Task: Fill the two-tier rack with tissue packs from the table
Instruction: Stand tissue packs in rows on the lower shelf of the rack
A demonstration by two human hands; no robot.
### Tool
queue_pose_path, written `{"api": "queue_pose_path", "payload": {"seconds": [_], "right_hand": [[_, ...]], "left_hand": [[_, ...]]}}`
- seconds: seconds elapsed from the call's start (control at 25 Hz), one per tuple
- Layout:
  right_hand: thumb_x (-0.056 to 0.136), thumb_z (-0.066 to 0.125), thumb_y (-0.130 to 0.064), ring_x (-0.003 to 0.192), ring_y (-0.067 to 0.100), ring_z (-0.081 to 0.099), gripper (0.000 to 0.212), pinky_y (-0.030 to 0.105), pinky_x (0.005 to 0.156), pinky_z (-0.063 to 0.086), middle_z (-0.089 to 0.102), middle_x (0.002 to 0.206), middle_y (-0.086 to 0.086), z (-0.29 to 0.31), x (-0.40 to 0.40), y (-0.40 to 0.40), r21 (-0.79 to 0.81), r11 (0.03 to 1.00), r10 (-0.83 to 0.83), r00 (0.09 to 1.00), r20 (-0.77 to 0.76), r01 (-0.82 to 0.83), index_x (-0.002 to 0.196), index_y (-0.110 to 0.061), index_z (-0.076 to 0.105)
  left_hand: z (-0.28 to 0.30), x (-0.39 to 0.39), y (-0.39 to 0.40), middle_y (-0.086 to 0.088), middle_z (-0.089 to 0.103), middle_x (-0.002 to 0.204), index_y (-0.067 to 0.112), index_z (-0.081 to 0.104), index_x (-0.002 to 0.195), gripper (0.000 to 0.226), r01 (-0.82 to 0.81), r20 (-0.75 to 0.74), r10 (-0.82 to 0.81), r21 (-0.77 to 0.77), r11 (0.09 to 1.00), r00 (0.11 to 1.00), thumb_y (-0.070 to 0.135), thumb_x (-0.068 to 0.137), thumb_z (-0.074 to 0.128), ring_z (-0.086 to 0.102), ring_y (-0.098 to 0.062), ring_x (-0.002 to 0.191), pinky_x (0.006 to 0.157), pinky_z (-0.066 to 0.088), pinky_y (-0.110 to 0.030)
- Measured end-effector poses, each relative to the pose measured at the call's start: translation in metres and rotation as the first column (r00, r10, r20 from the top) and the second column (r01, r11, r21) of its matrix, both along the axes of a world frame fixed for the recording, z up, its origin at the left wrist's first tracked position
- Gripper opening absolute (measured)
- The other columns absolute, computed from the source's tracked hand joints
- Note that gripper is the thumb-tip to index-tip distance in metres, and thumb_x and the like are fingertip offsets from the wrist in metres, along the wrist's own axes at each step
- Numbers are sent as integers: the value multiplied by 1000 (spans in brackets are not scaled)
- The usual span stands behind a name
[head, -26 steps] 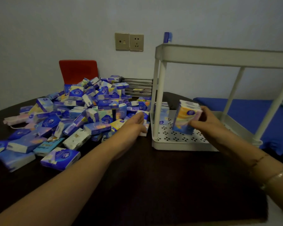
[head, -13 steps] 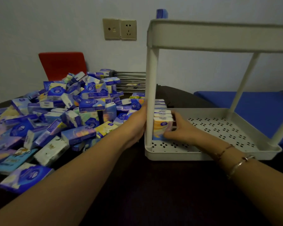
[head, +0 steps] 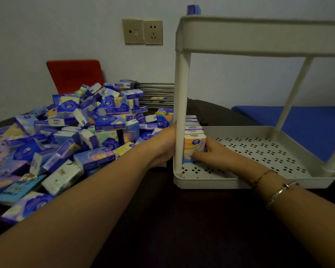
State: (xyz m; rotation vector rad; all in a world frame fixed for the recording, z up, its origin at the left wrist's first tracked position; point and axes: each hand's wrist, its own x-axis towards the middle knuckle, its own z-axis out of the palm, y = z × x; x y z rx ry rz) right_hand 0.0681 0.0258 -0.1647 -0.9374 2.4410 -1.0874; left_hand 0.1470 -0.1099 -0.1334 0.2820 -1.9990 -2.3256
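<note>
Head view shows us barely begun: our right hand [head: 211,153] pinches an orange-and-blue tissue pack [head: 193,147] upright against a short row in the white perforated two-tier rack's [head: 259,179] lower left corner, our left hand [head: 162,147] rests loosely outside its post, and the big pile of blue packs [head: 75,132] waits left of it.

A red chair back [head: 74,75] stands against the grey wall [head: 46,26], which carries two beige socket plates [head: 142,31]. Metal rails [head: 156,93] lie beyond. A blue padded surface [head: 307,124] sits right.
</note>
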Motion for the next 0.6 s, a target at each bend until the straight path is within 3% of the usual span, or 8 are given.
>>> {"api": "queue_pose_path", "payload": {"seconds": [0.2,0.32,0.4,0.48,0.56,0.6], "right_hand": [[88,59,-24,111,9,51,57,26,95,37,52,134,-4,10,11,6,62,998,-15,1000,10,14,140,-24,35],[90,59,-27,124,19,47,70,30,97,36,38,148,4,28,29,18,93,988,-117,991,-67,122,147,-17,20],[91,57,-24,116,19,50,69,30,95,38,33,151,6,41,50,30,56,979,-184,971,-151,194,147,-16,18],[91,56,-21,98,10,49,55,23,86,38,43,142,3,49,75,41,-47,976,-216,939,-268,211,139,-17,31],[90,56,-19,94,4,48,36,16,78,38,54,124,-1,50,104,48,-176,969,-229,896,-380,174,123,-20,44],[89,56,-18,94,3,50,28,14,74,39,56,115,-4,50,119,48,-225,964,-227,882,-412,143,115,-21,47]], "left_hand": [[11,9,12,-1,62,91,9,48,129,38,-70,-14,70,-11,997,997,32,100,36,61,-11,79,58,54,-20],[15,21,11,0,66,95,14,54,121,37,-77,-15,76,-66,995,997,38,101,33,63,-15,96,71,51,-25],[18,35,8,-4,62,122,19,46,135,45,-48,-39,45,-86,995,998,43,101,30,57,-17,114,89,48,-30],[19,54,8,3,53,131,24,43,135,41,-61,-75,53,-108,992,996,42,101,28,48,-11,122,101,37,-29],[17,80,6,6,52,125,26,48,127,33,-138,-99,121,-188,972,988,40,101,33,46,-7,117,103,33,-26],[14,93,2,4,51,132,23,48,131,36,-177,-110,153,-257,950,982,38,100,38,46,-8,121,107,33,-28]]}}
